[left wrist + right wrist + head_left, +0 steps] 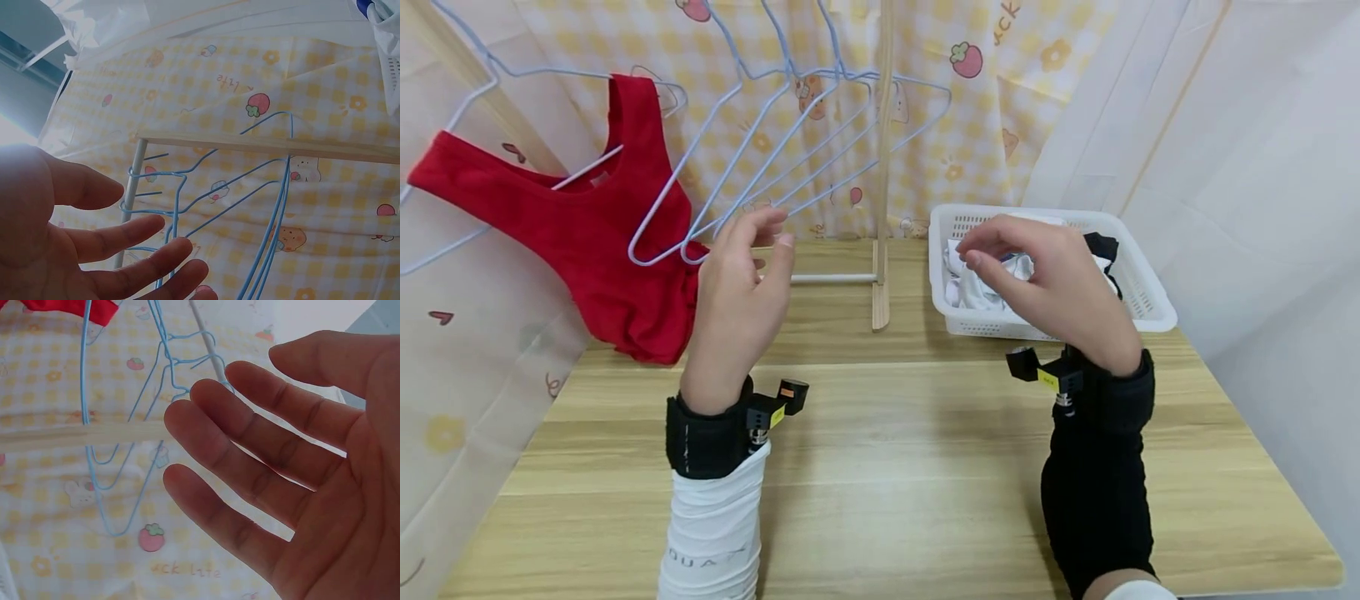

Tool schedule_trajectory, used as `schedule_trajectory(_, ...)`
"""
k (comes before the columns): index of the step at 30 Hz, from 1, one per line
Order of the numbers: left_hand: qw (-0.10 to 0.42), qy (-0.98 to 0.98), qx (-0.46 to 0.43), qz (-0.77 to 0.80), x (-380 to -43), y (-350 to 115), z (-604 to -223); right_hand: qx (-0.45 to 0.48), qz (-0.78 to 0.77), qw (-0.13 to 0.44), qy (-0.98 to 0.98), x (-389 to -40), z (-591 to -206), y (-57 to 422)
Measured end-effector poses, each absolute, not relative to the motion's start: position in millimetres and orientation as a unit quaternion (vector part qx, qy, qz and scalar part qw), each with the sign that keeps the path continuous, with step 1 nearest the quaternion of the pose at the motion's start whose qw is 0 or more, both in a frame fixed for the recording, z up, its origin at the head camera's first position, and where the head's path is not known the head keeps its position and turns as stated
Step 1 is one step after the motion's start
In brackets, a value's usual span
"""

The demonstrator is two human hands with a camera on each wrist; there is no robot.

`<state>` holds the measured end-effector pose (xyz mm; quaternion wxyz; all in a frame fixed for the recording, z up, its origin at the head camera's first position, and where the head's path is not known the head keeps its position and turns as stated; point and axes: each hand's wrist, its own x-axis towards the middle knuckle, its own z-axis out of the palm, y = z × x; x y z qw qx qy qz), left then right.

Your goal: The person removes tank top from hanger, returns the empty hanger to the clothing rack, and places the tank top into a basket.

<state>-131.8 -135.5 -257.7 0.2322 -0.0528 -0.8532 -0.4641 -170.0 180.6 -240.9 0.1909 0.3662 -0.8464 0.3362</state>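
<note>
My left hand (733, 308) hovers over the table in front of the blue wire hangers (638, 260), fingers loosely bent and holding nothing. Close to its left hangs a red sleeveless top (617, 250) on another blue hanger. My right hand (1063, 287) is raised in front of the white basket (1000, 325), partly covering the clothes (977, 293) inside. Both wrist views show spread, relaxed fingers with nothing between them. In the left wrist view, several hangers dangle from the rack's light rod (132, 181) behind the left fingers.
A wooden rack post (883, 150) rises from the back of the wooden table (895, 467), between the hangers and the basket. A yellow checked curtain (955, 142) covers the back. Pale sheets (1262, 167) bound the sides. A black garment (1102, 246) lies in the basket.
</note>
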Motion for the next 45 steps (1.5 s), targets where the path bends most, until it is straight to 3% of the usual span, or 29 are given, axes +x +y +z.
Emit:
schedule_trajectory(18,0.254,-0.839,-0.063,-0.476,-120.1,-132.0,-256.0,0.348,0.344,0.173,-0.855,-165.0,-254.1,188.0)
schedule_trajectory(27,0.342,-0.825,-0.066,-0.446,-123.9,-150.2,-237.6,0.324,0.319,0.179,-0.872,-166.7,-253.1,197.2)
schedule_trajectory(34,0.319,-0.834,0.014,-0.45,-134.6,-191.7,-184.0,0.312,0.318,0.189,-0.875,-168.2,-250.0,202.5)
schedule_trajectory(45,0.268,-0.906,0.2,-0.261,-179.5,-266.3,-134.5,0.299,0.312,0.166,-0.886,-169.2,-253.6,204.6)
